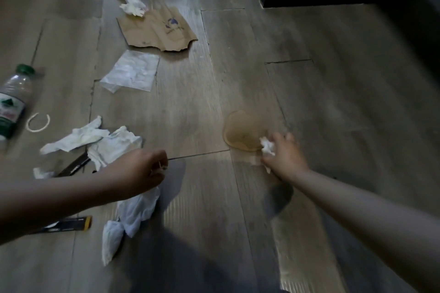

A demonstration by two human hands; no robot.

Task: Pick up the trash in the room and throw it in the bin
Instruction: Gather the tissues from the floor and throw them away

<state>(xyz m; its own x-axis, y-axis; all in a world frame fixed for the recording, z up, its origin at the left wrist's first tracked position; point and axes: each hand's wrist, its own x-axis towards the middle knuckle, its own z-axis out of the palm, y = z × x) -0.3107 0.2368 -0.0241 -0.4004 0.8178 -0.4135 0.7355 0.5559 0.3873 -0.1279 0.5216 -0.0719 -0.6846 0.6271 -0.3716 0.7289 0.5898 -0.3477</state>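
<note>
Right hand (284,157): fingers clamped on crumpled tissue (267,147) at edge of brown spill (241,133) (likely blotting it). Left hand (140,170): fingers curled, pinching thin scrap (160,166). Bin not visible.

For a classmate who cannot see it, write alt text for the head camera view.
Over a littered floor, the right hand grips a crumpled tissue at a brown spill while the left hand pinches a small stick. Tissues, torn brown paper and a plastic bottle lie around.
</note>
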